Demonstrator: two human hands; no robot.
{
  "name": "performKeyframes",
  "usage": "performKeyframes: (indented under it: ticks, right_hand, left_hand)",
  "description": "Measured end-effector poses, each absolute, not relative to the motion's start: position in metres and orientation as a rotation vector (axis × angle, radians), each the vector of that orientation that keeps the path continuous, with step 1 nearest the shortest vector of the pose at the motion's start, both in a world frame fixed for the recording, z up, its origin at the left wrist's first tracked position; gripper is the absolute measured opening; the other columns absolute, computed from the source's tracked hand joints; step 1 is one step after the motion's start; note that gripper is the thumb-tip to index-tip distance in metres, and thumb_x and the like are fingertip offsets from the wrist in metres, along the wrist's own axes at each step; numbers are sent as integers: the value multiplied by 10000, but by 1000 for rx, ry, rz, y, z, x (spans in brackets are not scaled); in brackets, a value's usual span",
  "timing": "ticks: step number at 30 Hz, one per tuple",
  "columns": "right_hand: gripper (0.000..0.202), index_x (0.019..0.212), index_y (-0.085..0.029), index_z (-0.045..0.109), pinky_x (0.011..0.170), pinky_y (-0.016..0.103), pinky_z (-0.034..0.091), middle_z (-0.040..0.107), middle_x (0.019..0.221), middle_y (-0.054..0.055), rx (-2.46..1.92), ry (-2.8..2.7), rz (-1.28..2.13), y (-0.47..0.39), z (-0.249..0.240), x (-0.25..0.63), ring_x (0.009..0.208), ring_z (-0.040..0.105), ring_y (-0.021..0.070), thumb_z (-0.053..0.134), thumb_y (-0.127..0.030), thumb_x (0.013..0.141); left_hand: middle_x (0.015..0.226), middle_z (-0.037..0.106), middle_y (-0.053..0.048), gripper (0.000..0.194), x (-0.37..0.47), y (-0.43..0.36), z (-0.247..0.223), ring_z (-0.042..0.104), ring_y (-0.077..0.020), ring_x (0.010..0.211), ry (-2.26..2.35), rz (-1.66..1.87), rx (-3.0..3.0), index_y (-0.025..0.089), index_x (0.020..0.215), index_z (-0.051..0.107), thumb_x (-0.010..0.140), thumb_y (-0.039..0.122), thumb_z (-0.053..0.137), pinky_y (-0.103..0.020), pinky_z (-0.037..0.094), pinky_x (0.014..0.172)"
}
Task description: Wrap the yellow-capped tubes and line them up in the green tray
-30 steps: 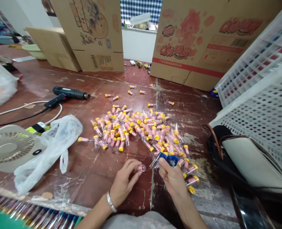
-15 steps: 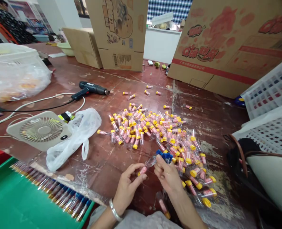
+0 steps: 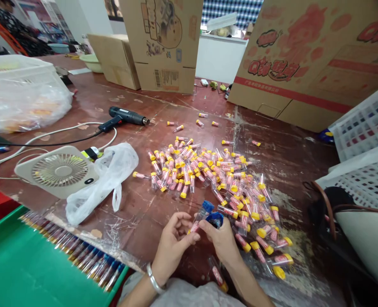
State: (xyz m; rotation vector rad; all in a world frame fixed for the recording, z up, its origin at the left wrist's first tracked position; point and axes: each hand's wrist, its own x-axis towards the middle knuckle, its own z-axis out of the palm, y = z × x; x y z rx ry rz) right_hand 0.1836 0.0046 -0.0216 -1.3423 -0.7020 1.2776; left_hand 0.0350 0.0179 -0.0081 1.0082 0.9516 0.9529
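My left hand (image 3: 172, 238), with a silver bangle on its wrist, pinches a small clear tube with a pink label (image 3: 195, 224) between thumb and fingers. A blue sleeve (image 3: 207, 207) sits around the tube's upper end. Close beside it, my right hand (image 3: 224, 241) grips more blue film sleeves (image 3: 215, 219), its thumb near the tube. A heap of similar tubes with yellow caps (image 3: 185, 170) lies just beyond both hands and to the right. One single tube (image 3: 217, 275) lies near the table edge below my right hand.
A green tray (image 3: 32, 260) at the lower left holds a row of tubes. Behind it are a fan (image 3: 64, 170), a white plastic bag (image 3: 108, 175) and a heat gun (image 3: 128, 116). Cardboard boxes (image 3: 163, 76) stand at the back, white baskets (image 3: 361, 166) at the right. A person sits far left.
The tube has tilted more upright, and a blue sleeve now sits around its upper end. My right hand has shifted slightly down, still gripping blue sleeves. The view has moved a little.
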Motion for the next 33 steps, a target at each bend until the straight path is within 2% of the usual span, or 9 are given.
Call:
performKeyframes:
  ticks: [4, 6, 8, 11, 14, 19, 33]
  right_hand:
    - [242, 711, -156, 708, 545, 266, 411, 636, 629, 8, -1322, -744, 1344, 3, -16, 177, 561, 502, 144, 816, -368, 666]
    - [279, 778, -155, 714, 478, 239, 359, 566, 558, -25, -1285, -646, 1367, 4, -12, 174, 494, 427, 114, 813, -391, 668]
    - [329, 822, -148, 707, 407, 210, 244, 434, 480, -77, -1250, -575, 1405, 5, -8, 172, 429, 282, 76, 810, -418, 664]
    - [355, 837, -140, 694, 389, 205, 135, 342, 476, -104, -1210, -566, 1473, 5, -4, 167, 427, 160, 55, 804, -431, 666]
    - [355, 877, -134, 698, 395, 210, 125, 350, 505, -97, -1182, -587, 1501, 5, -4, 161, 437, 156, 53, 795, -415, 683]
    - [361, 932, -123, 705, 406, 222, 125, 327, 495, -105, -1159, -597, 1527, 3, -8, 151, 446, 167, 61, 792, -387, 700]
    - [343, 880, -129, 701, 399, 217, 129, 281, 493, -116, -1192, -607, 1515, 3, -11, 139, 447, 147, 63, 785, -411, 704]
  left_hand:
    - [854, 689, -8, 303, 31, 21, -2, 640, -161, 772, 893, 970, 965, 198, 965, 611, 720, 224, 788, -263, 519, 712]
    - [900, 726, -34, 358, 26, 23, 2, 669, -185, 818, 823, 917, 915, 194, 1015, 646, 696, 211, 807, -288, 531, 759]
    - [930, 753, -61, 404, 22, 23, 4, 688, -205, 851, 770, 863, 869, 188, 1084, 671, 702, 212, 804, -310, 537, 794]
    - [859, 771, -75, 320, 18, 23, 5, 697, -203, 777, 819, 881, 855, 168, 1072, 721, 766, 256, 752, -307, 550, 743]
    - [762, 767, -66, 239, 16, 22, 1, 677, -190, 671, 926, 969, 863, 152, 963, 769, 759, 275, 755, -287, 547, 648]
    - [667, 737, -26, 122, 15, 23, -7, 631, -145, 590, 1020, 1091, 852, 156, 802, 787, 708, 234, 796, -242, 509, 610]
    - [620, 712, -12, 113, 18, 20, -15, 605, -134, 561, 1079, 1175, 736, 149, 724, 761, 668, 233, 812, -237, 489, 584]
